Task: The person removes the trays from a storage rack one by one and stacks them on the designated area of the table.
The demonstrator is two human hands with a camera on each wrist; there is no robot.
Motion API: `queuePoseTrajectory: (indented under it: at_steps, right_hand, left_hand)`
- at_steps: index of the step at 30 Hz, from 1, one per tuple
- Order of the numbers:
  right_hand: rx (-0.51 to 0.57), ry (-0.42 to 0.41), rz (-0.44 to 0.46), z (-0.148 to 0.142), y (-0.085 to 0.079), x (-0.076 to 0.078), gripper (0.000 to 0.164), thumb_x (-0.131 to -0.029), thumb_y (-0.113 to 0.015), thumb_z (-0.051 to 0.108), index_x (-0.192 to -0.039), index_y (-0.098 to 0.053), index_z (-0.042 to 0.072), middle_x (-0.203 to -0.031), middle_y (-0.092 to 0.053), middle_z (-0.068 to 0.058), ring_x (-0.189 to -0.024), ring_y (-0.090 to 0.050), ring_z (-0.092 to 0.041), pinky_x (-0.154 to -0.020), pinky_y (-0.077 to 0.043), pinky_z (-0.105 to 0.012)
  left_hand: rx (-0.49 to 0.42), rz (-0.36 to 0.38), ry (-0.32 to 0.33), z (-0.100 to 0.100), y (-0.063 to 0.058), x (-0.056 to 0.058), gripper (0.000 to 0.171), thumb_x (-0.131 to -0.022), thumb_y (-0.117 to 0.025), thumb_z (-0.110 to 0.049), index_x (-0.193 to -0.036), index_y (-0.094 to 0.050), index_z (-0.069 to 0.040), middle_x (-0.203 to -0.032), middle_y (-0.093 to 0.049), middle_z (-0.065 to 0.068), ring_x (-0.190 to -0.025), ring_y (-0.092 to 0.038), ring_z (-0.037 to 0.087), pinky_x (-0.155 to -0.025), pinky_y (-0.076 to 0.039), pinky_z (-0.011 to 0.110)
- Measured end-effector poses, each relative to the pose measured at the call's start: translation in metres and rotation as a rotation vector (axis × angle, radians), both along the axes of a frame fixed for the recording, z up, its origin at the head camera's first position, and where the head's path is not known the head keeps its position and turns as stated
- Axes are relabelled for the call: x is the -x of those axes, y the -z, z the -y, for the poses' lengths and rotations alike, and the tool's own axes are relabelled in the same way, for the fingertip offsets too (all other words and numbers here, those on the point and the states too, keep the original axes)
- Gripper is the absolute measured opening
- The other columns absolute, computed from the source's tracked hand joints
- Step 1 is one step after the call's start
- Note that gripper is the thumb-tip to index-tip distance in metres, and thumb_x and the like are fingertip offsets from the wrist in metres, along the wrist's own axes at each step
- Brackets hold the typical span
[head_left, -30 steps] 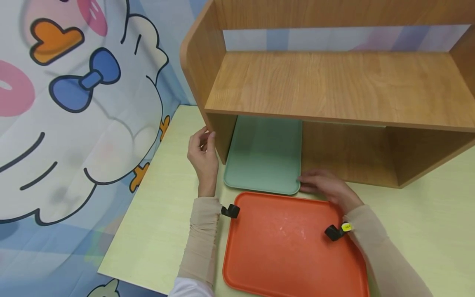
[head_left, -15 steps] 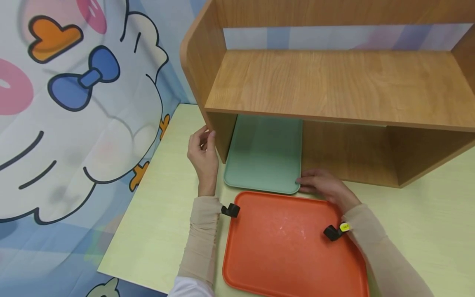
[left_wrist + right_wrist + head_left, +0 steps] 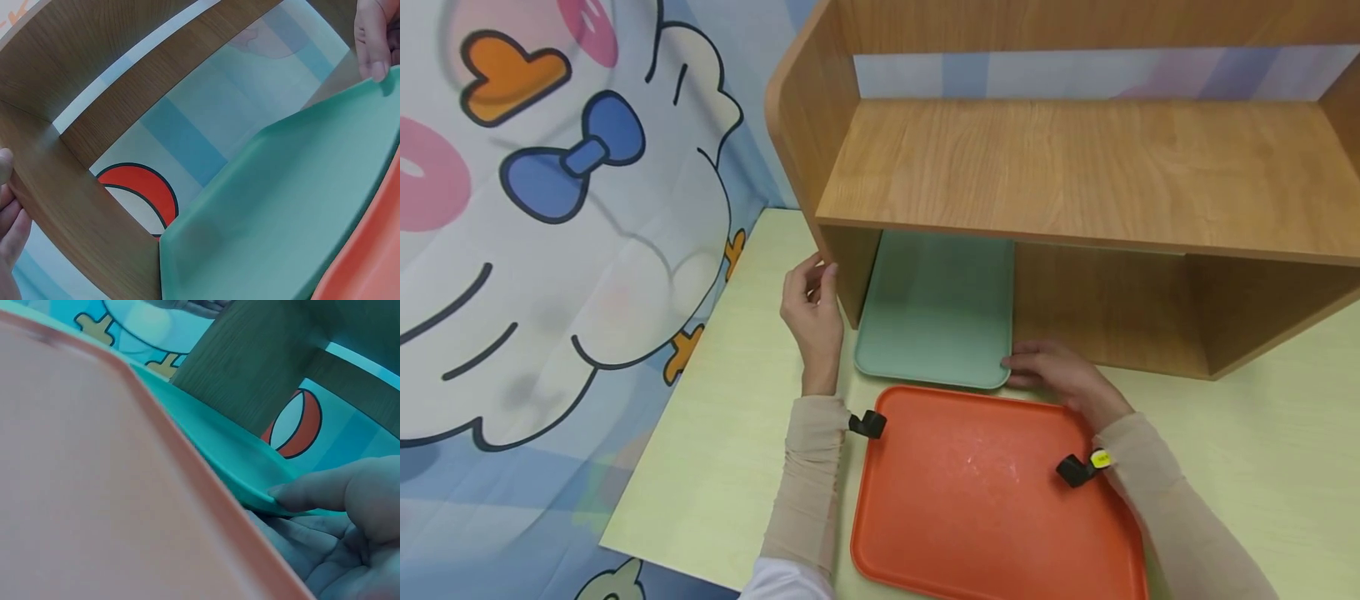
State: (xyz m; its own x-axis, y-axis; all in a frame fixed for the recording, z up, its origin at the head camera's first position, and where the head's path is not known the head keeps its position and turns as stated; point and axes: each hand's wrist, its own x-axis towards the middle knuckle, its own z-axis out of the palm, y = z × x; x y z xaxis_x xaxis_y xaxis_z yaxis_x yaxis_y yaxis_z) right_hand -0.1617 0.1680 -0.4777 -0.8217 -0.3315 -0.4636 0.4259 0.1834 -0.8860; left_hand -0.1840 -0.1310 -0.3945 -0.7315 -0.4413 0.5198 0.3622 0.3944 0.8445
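Observation:
A light green tray (image 3: 934,333) lies in the lower left part of a wooden desktop shelf (image 3: 1075,167), its front end sticking out. My right hand (image 3: 1060,375) pinches the tray's front right corner. The right wrist view shows the thumb (image 3: 312,490) on the rim and the other fingers underneath. At the shelf's left side panel (image 3: 842,275), my left hand (image 3: 812,321) holds the front edge with bent fingers. In the left wrist view, part of those fingers (image 3: 15,228) shows against the panel, the rest out of frame.
An orange tray (image 3: 992,500) lies on the pale yellow table (image 3: 722,433) in front of the green one, under the right wrist. Right of the green tray, the shelf's wooden lower panel (image 3: 1105,308) shows. A cartoon-printed backdrop (image 3: 625,333) stands along the left and behind.
Both hands keep their places at the shelf panel and the green tray's corner. The view shifts very slightly; the trays show no clear movement.

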Motion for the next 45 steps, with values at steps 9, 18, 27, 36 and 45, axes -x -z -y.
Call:
queuePoseTrajectory:
  at_steps: [9, 18, 27, 36, 45]
  right_hand:
    - [0.058, 0.102, -0.036, -0.005, -0.005, -0.002, 0.051, -0.09, -0.058, 0.014, -0.127, -0.038, -0.015, -0.097, -0.058, -0.005, -0.079, -0.065, -0.008, -0.076, -0.052, -0.024]
    - [0.152, 0.148, -0.038, -0.014, -0.01, -0.009, 0.046, -0.09, -0.056, 0.011, -0.124, -0.038, -0.015, -0.091, -0.059, 0.0, -0.079, -0.063, -0.009, -0.074, -0.053, -0.024]
    - [0.134, 0.109, -0.065, -0.029, -0.015, -0.023, 0.049, -0.09, -0.058, 0.016, -0.125, -0.04, -0.013, -0.094, -0.061, 0.002, -0.082, -0.064, -0.01, -0.077, -0.052, -0.026]
    - [0.209, 0.12, -0.061, -0.038, -0.019, -0.027, 0.057, -0.09, -0.059, 0.011, -0.132, -0.032, -0.017, -0.095, -0.065, 0.006, -0.083, -0.066, -0.01, -0.076, -0.053, -0.025]
    - [0.131, 0.094, -0.108, -0.048, -0.024, -0.034, 0.061, -0.091, -0.058, 0.017, -0.133, -0.03, -0.017, -0.1, -0.061, 0.009, -0.084, -0.064, -0.009, -0.076, -0.052, -0.024]
  left_hand:
    - [-0.001, -0.01, 0.018, 0.002, 0.004, 0.003, 0.022, -0.088, -0.061, -0.009, -0.108, -0.063, -0.001, -0.097, -0.06, 0.016, -0.086, -0.059, 0.024, -0.077, -0.051, 0.036]
    - [0.0, -0.01, 0.014, 0.012, 0.028, 0.019, 0.024, -0.088, -0.063, -0.022, -0.109, -0.065, -0.012, -0.097, -0.061, 0.006, -0.087, -0.059, 0.016, -0.076, -0.051, 0.031]
    - [0.006, -0.002, 0.001, 0.013, 0.027, 0.018, 0.025, -0.088, -0.062, -0.029, -0.108, -0.066, -0.013, -0.096, -0.061, 0.002, -0.085, -0.059, 0.012, -0.074, -0.052, 0.03]
    - [0.008, 0.004, 0.007, 0.013, 0.029, 0.017, 0.026, -0.088, -0.061, -0.03, -0.108, -0.065, -0.014, -0.096, -0.061, 0.001, -0.085, -0.059, 0.011, -0.075, -0.052, 0.033]
    - [0.007, 0.008, 0.01, 0.012, 0.028, 0.017, 0.027, -0.088, -0.061, -0.031, -0.11, -0.065, -0.015, -0.099, -0.061, 0.0, -0.086, -0.058, 0.011, -0.075, -0.051, 0.031]
